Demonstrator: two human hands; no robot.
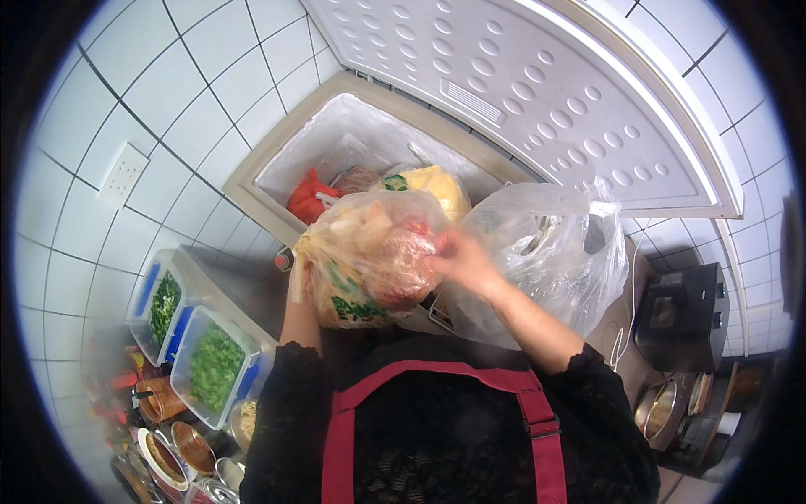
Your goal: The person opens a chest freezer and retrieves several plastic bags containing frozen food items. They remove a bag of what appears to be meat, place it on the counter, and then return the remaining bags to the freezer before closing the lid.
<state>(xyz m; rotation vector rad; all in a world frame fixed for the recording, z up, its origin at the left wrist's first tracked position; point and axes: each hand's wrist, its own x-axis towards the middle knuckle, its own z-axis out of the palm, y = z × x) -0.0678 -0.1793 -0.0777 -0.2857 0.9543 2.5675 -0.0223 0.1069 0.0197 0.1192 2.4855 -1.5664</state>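
Observation:
Before me I see a bulging translucent plastic bag (352, 252), knotted at its left side, with green print on it. Pale yellowish pieces and a reddish wrapped lump (403, 264) show through its film. My left hand (306, 280) supports the bag at the left below the knot, its fingers mostly hidden by the plastic. At the bag's right side, my right hand (465, 259) pinches the film beside the reddish lump. Behind the bag is an opened chest freezer (352, 126) with frosted walls, holding a red bag (310, 196) and a yellow bag (437, 189).
The raised freezer lid (522, 82) slants overhead at the right. A large clear plastic bag (541, 277) stands by my right forearm. Farther right is a black appliance (680, 318). Tubs of chopped greens (214, 365) and several bowls (192, 447) line the left.

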